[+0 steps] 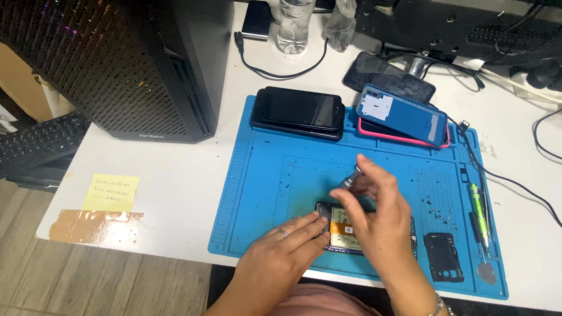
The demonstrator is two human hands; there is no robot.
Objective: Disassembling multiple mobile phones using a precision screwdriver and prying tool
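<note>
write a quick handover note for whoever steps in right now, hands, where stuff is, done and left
Left hand: fingers pressed on the opened phone, steadying it on the blue mat.
Right hand: pinching a small screwdriver, tip down at the phone.
Done: back is off, battery exposed; a black inner cover lies to the right on the mat.
Left: screw work in hand; I cannot tell how many screws remain.

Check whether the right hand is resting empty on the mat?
No, the right hand holds a small screwdriver upright over the opened phone.

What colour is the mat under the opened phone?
Blue: the mat shows clearly in the head view.
</note>
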